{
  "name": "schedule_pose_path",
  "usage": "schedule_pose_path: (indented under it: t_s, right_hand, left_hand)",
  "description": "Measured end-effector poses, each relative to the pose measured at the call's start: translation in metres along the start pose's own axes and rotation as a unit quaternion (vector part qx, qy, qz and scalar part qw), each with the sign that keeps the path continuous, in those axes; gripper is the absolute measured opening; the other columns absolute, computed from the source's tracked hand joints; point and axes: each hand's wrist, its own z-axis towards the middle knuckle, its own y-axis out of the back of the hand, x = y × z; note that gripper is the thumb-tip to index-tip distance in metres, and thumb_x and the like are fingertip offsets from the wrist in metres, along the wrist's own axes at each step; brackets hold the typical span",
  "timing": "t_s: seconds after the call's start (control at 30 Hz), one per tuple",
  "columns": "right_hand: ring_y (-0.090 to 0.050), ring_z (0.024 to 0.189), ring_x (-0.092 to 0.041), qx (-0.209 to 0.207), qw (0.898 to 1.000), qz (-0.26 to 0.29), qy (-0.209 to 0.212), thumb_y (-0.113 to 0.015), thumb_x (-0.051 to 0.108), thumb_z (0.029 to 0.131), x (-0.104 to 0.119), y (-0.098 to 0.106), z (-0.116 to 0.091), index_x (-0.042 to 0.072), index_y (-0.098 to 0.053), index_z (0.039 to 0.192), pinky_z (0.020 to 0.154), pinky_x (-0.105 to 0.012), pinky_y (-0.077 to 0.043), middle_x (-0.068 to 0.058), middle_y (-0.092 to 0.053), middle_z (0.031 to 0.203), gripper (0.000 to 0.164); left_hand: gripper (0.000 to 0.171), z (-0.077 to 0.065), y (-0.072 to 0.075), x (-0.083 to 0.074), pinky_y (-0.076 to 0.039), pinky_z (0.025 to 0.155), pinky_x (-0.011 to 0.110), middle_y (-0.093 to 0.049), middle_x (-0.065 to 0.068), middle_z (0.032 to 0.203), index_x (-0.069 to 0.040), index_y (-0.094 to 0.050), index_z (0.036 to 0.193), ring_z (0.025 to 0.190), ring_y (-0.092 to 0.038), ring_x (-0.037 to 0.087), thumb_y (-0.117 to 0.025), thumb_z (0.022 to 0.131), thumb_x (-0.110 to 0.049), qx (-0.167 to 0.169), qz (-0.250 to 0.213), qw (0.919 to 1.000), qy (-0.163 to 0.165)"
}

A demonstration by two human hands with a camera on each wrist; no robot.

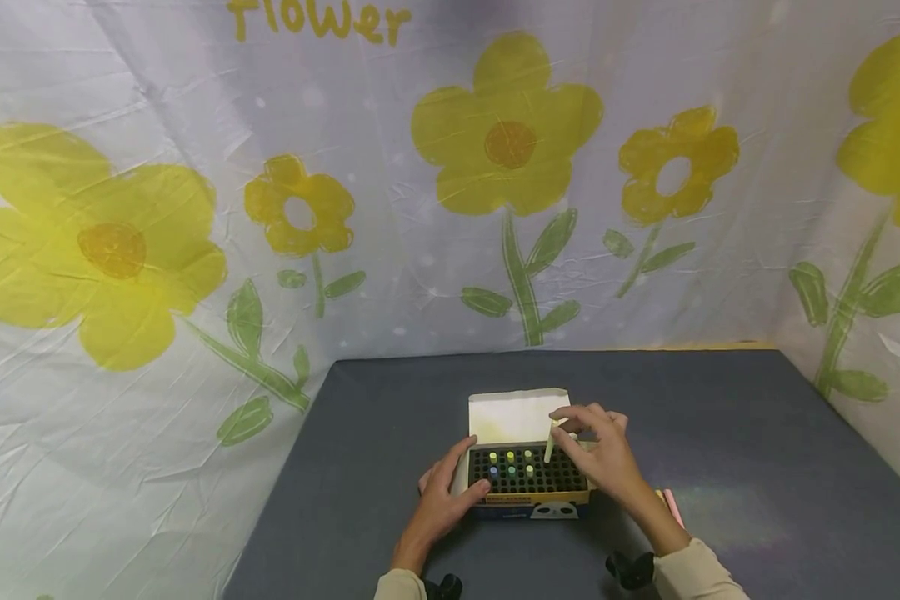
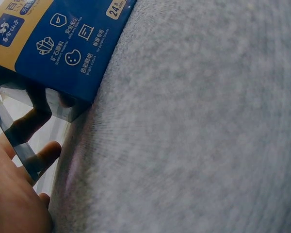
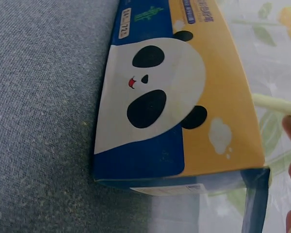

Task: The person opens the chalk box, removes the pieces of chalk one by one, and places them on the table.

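Observation:
An open chalk box (image 1: 537,499) with a panda on its front stands on the table. Inside, several coloured chalk sticks stand upright in a black holder (image 1: 562,479) full of holes. My left hand (image 1: 442,493) grips the box's left end, thumb at the front corner and a finger reaching to the back. Between the thumb and fingers of my right hand (image 1: 603,450) is a pale yellow-green chalk stick (image 1: 549,447), nearly upright, its lower end over the holes. In the right wrist view that chalk (image 3: 274,104) shows just past the box's upper edge.
The box's white lid (image 1: 517,417) is raised at the back. Beside my right forearm lie pink and yellow sticks (image 1: 672,507), partly hidden. The dark table (image 1: 390,417) reaches back to a flower-printed cloth (image 1: 397,292).

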Motion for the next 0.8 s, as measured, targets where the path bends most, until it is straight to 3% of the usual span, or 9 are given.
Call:
schedule_pose_path:
  t_s: [0.1, 0.2, 0.33, 0.5, 0.7, 0.8]
  right_hand:
    - [-0.059, 0.076, -0.010, 0.007, 1.000, 0.023, -0.013, -0.078, -0.004, 0.083, 0.000, 0.004, 0.000, 0.010, -0.073, 0.107, 0.087, -0.044, -0.019, 0.004, -0.073, 0.076, 0.029]
    - [-0.062, 0.073, -0.007, 0.022, 0.998, 0.048, -0.031, -0.074, -0.005, 0.087, -0.001, 0.009, -0.001, 0.011, -0.072, 0.110, 0.089, -0.041, -0.033, 0.000, -0.073, 0.076, 0.028]
    - [-0.064, 0.076, -0.007, 0.059, 0.992, 0.078, -0.082, -0.070, 0.002, 0.094, -0.003, 0.017, -0.004, 0.009, -0.071, 0.115, 0.074, -0.033, -0.051, -0.003, -0.074, 0.081, 0.022]
    - [-0.065, 0.091, -0.005, 0.105, 0.981, 0.092, -0.137, -0.067, 0.012, 0.099, -0.007, 0.028, -0.009, 0.005, -0.069, 0.121, 0.084, -0.037, -0.052, 0.001, -0.074, 0.087, 0.023]
    - [-0.066, 0.098, -0.006, 0.108, 0.981, 0.091, -0.136, -0.066, 0.011, 0.099, -0.013, 0.041, -0.013, 0.004, -0.069, 0.120, 0.090, -0.048, -0.051, 0.001, -0.075, 0.088, 0.022]
    - [-0.066, 0.098, -0.004, 0.115, 0.978, 0.094, -0.147, -0.065, 0.012, 0.100, -0.015, 0.050, -0.014, 0.007, -0.069, 0.121, 0.091, -0.047, -0.052, 0.000, -0.075, 0.090, 0.022]
  left_hand:
    - [0.066, 0.000, 0.000, 0.000, -0.013, 0.108, 0.065, -0.049, -0.001, 0.156, -0.044, -0.043, 0.151, 0.138, -0.046, 0.036, -0.070, 0.091, -0.046, 0.001, 0.003, 1.0000, 0.001]
    - [0.066, 0.000, 0.000, 0.001, -0.015, 0.107, 0.065, -0.050, -0.001, 0.155, -0.045, -0.043, 0.151, 0.136, -0.046, 0.034, -0.070, 0.091, -0.047, 0.001, 0.007, 1.0000, 0.000]
    - [0.067, 0.000, 0.000, 0.002, -0.016, 0.106, 0.065, -0.051, 0.000, 0.154, -0.044, -0.043, 0.151, 0.133, -0.047, 0.034, -0.070, 0.090, -0.046, -0.001, 0.005, 1.0000, -0.002]
    - [0.067, 0.000, 0.000, 0.000, -0.017, 0.105, 0.064, -0.052, 0.000, 0.153, -0.044, -0.043, 0.151, 0.131, -0.048, 0.034, -0.071, 0.090, -0.046, -0.005, 0.007, 1.0000, -0.002]
    - [0.067, -0.001, 0.000, -0.002, -0.018, 0.105, 0.066, -0.052, -0.002, 0.152, -0.047, -0.044, 0.150, 0.133, -0.046, 0.032, -0.071, 0.089, -0.047, -0.006, 0.008, 0.9999, 0.011]
    - [0.067, -0.002, 0.000, -0.002, -0.019, 0.105, 0.066, -0.052, -0.002, 0.152, -0.047, -0.044, 0.150, 0.133, -0.046, 0.033, -0.072, 0.089, -0.046, -0.008, 0.010, 0.9998, 0.013]
